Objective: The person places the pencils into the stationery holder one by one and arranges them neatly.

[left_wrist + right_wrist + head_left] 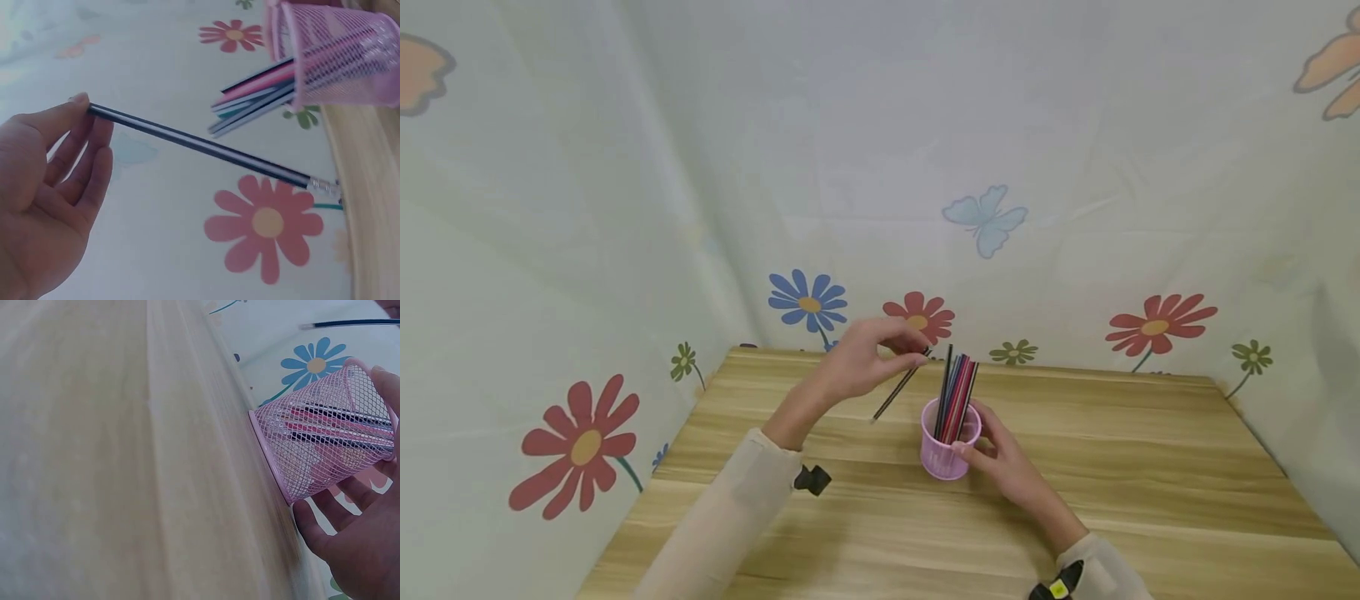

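My left hand [863, 360] pinches a dark striped pencil [898, 392] near its upper end, between thumb and fingertips. The pencil slants down to the left in the head view, its silvery ferrule [322, 186] at the lower end. To its right stands a pink mesh pencil cup [944, 461] on the table, holding several pencils [953, 400] in black, red and blue. My right hand [1009, 465] grips the cup from the right side, thumb toward the front and fingers behind. In the right wrist view, the mesh [325, 462] shows the pencils' lower ends inside.
The wood-grain table [850, 533] reaches back to a pale cloth backdrop [865, 150] printed with flowers and butterflies. The cloth also closes off the left and right sides. Each wrist wears a small black device [812, 480].
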`<state>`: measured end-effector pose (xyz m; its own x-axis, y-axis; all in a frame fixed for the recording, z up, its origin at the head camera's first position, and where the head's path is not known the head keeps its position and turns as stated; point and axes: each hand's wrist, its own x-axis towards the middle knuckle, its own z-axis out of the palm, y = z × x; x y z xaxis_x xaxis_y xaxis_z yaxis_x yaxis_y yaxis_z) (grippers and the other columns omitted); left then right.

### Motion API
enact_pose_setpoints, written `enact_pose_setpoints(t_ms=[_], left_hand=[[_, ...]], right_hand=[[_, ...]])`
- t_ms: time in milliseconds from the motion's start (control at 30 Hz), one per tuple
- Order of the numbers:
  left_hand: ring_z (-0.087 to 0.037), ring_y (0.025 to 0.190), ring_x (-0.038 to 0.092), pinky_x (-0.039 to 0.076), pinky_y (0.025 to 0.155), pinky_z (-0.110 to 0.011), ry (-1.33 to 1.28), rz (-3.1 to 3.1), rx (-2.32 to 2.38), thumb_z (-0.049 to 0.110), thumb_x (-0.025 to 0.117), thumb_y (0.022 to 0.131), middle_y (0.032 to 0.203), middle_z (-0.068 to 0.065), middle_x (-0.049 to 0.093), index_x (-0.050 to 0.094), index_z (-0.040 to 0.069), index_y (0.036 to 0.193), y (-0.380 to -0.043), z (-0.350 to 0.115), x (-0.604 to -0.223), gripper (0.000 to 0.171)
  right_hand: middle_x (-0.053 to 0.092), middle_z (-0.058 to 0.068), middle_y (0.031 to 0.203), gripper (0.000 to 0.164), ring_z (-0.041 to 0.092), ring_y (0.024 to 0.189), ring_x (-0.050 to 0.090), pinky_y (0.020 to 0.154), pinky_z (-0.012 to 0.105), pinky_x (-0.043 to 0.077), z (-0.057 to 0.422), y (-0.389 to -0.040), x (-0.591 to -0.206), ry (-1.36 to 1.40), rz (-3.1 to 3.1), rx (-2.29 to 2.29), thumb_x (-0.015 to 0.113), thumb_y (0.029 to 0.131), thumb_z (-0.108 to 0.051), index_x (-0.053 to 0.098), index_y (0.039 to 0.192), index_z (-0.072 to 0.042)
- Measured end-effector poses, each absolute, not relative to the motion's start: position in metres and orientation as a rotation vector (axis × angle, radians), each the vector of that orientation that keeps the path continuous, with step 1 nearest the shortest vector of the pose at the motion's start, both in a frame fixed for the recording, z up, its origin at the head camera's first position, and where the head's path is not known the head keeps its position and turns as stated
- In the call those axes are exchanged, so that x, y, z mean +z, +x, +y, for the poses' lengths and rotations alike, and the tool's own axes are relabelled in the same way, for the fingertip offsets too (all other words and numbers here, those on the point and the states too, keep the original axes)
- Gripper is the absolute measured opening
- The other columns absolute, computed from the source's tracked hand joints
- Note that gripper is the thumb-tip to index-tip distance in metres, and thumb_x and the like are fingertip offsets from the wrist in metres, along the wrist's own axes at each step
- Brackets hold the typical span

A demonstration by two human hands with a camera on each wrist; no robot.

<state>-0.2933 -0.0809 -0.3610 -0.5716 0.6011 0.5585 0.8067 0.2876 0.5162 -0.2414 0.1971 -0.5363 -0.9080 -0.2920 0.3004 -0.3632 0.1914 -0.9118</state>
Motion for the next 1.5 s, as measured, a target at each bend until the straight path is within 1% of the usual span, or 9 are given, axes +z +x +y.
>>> enact_pose_setpoints(t_ms=[333, 600, 767, 967, 1067, 1233, 1333, 1433, 1500], left_hand=[[-0.01, 0.087, 0.071, 0.061, 0.081, -0.037, -1.26, -2.145, -1.355, 0.018, 0.081, 0.096, 0.1, 0.009, 0.076, 0.078, 0.013, 0.112, -0.279, -0.07, -0.342, 0.017], [-0.015, 0.087, 0.073, 0.062, 0.079, -0.036, -1.135, -2.145, -1.537, 0.024, 0.08, 0.097, 0.101, 0.008, 0.077, 0.078, 0.018, 0.112, -0.283, -0.067, -0.346, 0.016], [-0.019, 0.09, 0.074, 0.06, 0.078, -0.037, -1.083, -2.108, -1.63, 0.023, 0.081, 0.097, 0.1, 0.004, 0.077, 0.078, 0.015, 0.114, -0.289, -0.064, -0.355, 0.02], [-0.027, 0.091, 0.074, 0.059, 0.076, -0.031, -0.995, -2.08, -1.72, 0.024, 0.081, 0.097, 0.101, 0.001, 0.077, 0.078, 0.016, 0.114, -0.296, -0.057, -0.368, 0.019], [-0.024, 0.092, 0.074, 0.06, 0.079, -0.03, -0.929, -2.099, -1.729, 0.026, 0.08, 0.097, 0.102, 0.002, 0.076, 0.077, 0.016, 0.115, -0.301, -0.052, -0.379, 0.02], [-0.015, 0.094, 0.074, 0.061, 0.082, -0.031, -0.883, -2.129, -1.709, 0.027, 0.078, 0.099, 0.105, 0.003, 0.078, 0.077, 0.013, 0.119, -0.312, -0.04, -0.399, 0.025], [-0.014, 0.095, 0.073, 0.061, 0.082, -0.031, -0.861, -2.145, -1.707, 0.027, 0.077, 0.1, 0.106, 0.003, 0.078, 0.076, 0.01, 0.121, -0.318, -0.033, -0.411, 0.027], [-0.013, 0.092, 0.073, 0.06, 0.081, -0.029, -0.806, -2.164, -1.676, 0.025, 0.077, 0.1, 0.105, 0.004, 0.078, 0.077, 0.012, 0.121, -0.324, -0.028, -0.425, 0.025], [-0.013, 0.091, 0.072, 0.061, 0.082, -0.028, -0.768, -2.174, -1.653, 0.023, 0.078, 0.099, 0.104, 0.003, 0.077, 0.077, 0.01, 0.121, -0.327, -0.025, -0.434, 0.025]], right_hand=[[0.05, 0.021, 0.155, 0.072, 0.042, 0.142, 0.047, 0.112, 0.062, 0.043, 0.197, -0.242, -0.539, 0.655, -2.378, 1.852, 0.072, 0.102, -0.016, 0.036, 0.164, -0.02], [0.048, 0.02, 0.157, 0.072, 0.044, 0.143, 0.046, 0.113, 0.063, 0.042, 0.199, -0.242, -0.539, 0.654, -2.394, 1.845, 0.072, 0.102, -0.019, 0.036, 0.164, -0.022], [0.049, 0.02, 0.156, 0.072, 0.043, 0.143, 0.046, 0.113, 0.062, 0.043, 0.199, -0.243, -0.541, 0.662, -2.389, 1.851, 0.073, 0.102, -0.018, 0.036, 0.163, -0.022], [0.049, 0.019, 0.156, 0.072, 0.042, 0.144, 0.046, 0.113, 0.063, 0.041, 0.2, -0.245, -0.543, 0.669, -2.376, 1.854, 0.073, 0.102, -0.017, 0.036, 0.163, -0.023], [0.049, 0.019, 0.156, 0.072, 0.042, 0.144, 0.046, 0.114, 0.063, 0.041, 0.2, -0.245, -0.544, 0.669, -2.379, 1.848, 0.072, 0.102, -0.018, 0.036, 0.164, -0.022], [0.049, 0.019, 0.156, 0.072, 0.043, 0.143, 0.046, 0.113, 0.064, 0.041, 0.202, -0.244, -0.542, 0.672, -2.371, 1.846, 0.072, 0.102, -0.017, 0.036, 0.164, -0.022], [0.05, 0.02, 0.156, 0.071, 0.043, 0.142, 0.047, 0.113, 0.064, 0.041, 0.201, -0.243, -0.54, 0.676, -2.36, 1.854, 0.072, 0.102, -0.016, 0.037, 0.164, -0.021], [0.05, 0.022, 0.155, 0.072, 0.043, 0.142, 0.047, 0.112, 0.062, 0.043, 0.199, -0.243, -0.539, 0.679, -2.355, 1.868, 0.072, 0.101, -0.016, 0.037, 0.163, -0.02], [0.05, 0.022, 0.155, 0.072, 0.044, 0.14, 0.049, 0.11, 0.06, 0.045, 0.198, -0.242, -0.539, 0.674, -2.364, 1.872, 0.073, 0.101, -0.016, 0.037, 0.164, -0.02]])
